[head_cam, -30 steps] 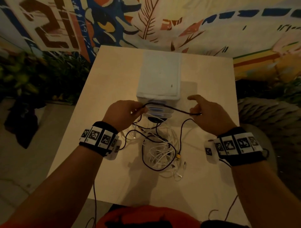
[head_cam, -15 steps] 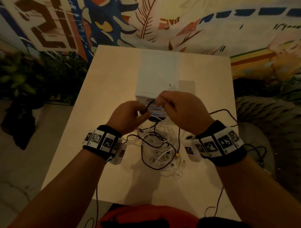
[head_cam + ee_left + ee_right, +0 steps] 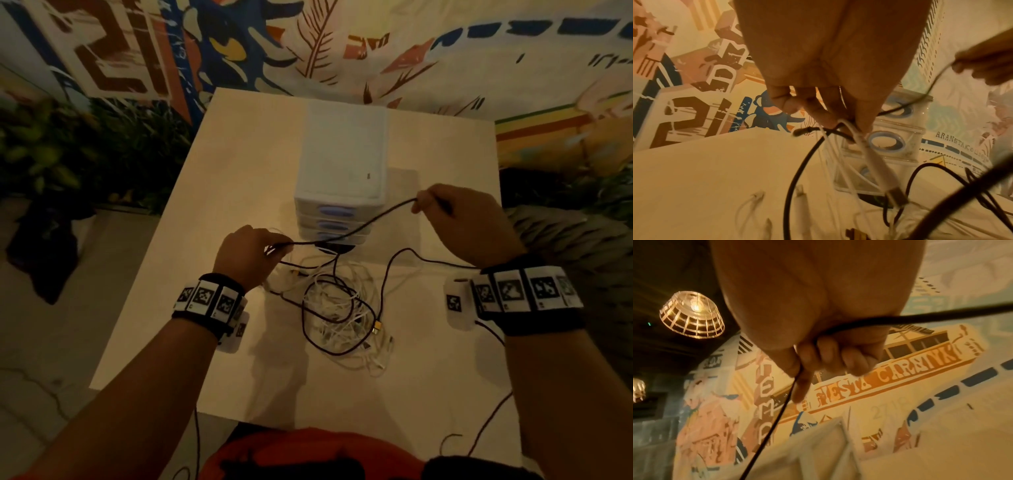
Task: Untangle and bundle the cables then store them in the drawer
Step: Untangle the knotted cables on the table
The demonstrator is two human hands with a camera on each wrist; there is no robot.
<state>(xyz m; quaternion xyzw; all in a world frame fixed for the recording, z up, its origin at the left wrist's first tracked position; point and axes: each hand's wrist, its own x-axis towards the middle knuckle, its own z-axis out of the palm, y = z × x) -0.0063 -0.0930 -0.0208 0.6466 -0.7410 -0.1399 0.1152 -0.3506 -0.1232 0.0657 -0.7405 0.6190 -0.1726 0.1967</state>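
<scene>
The pale square counter [image 3: 239, 192] carries a white plastic mini drawer unit with blue oval handles [image 3: 342, 164], all its drawers closed, standing just beyond both hands, so storing is far off. Below and between the hands lies the tangled heap of thin white cables [image 3: 337, 318], with loops of the thin black cable [image 3: 359, 228] running through it and a gold-tipped plug [image 3: 377, 325] at its near right edge. The left hand [image 3: 248, 257] has its grip clamped on the black cable near one end; the left wrist view shows a white cable with a plug [image 3: 873, 159] caught in the same pinch. The right hand [image 3: 469, 222] is curled round the black cable further along, the span between the two hands hanging nearly taut in front of the drawers. The main risk, as I judge it, is that pulling the black cable onward drags the whole white heap along or tightens a knot. The caught white lead could also come up with the black one, and a trailing loop could snag on the unit.
</scene>
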